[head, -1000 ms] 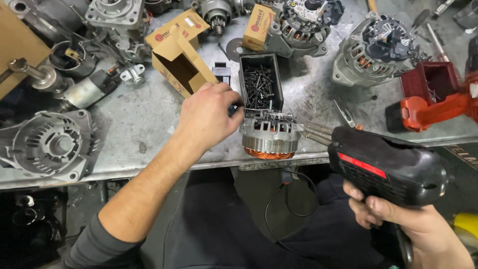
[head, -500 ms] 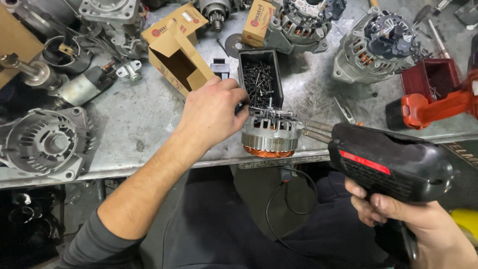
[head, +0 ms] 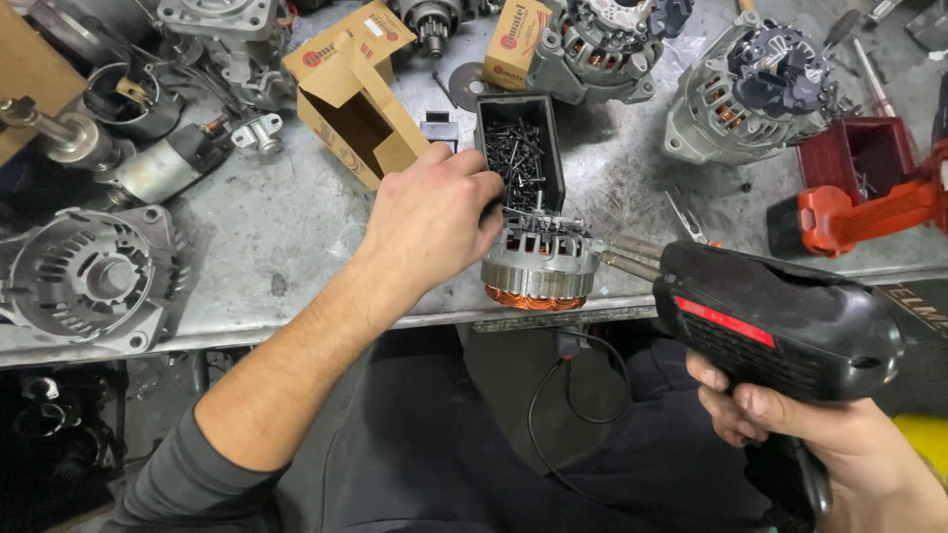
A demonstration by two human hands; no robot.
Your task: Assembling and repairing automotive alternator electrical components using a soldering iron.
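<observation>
An alternator stator [head: 538, 268], a steel ring with copper windings showing at its base, stands at the front edge of the metal workbench [head: 267, 222]. My left hand [head: 434, 217] rests on its left top side, fingers curled onto the wire leads. My right hand [head: 820, 434] grips the handle of a black soldering gun [head: 770, 321] with a red stripe. The gun's metal tip [head: 622, 257] touches the stator's right top edge. Just behind the stator sits a black plastic box of screws [head: 521, 148].
An open cardboard box [head: 351, 114] lies behind my left hand. Alternators [head: 746, 89] and housings [head: 89, 281] crowd the back and left of the bench. A red power tool [head: 859, 212] and red tray [head: 854, 153] sit at the right. A cord [head: 573, 395] hangs below the bench.
My left hand has shifted slightly on the stator's top. The soldering gun has edged leftward, its tip now against the stator.
</observation>
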